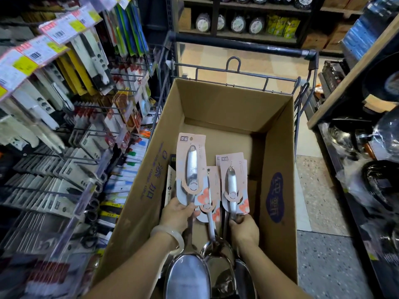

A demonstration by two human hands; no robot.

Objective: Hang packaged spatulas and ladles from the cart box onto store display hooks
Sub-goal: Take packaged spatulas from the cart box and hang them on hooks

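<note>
Steel ladle bowls (187, 275) nearest; left hand (177, 214) curled round one packaged ladle (191, 169), right hand (245, 228) round another (232, 186), third (209, 197) loose between, inside cart box (278, 147).

materials and finish, cart contents
ladles (187, 275) polished glossy metal; cards (190, 167) matt pink paper; box (235, 104) matt brown cardboard.

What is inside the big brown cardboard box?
Shiny steel ladles on pink cards, gripped by the left hand and right hand. Anything beneath them stays hidden.
</note>
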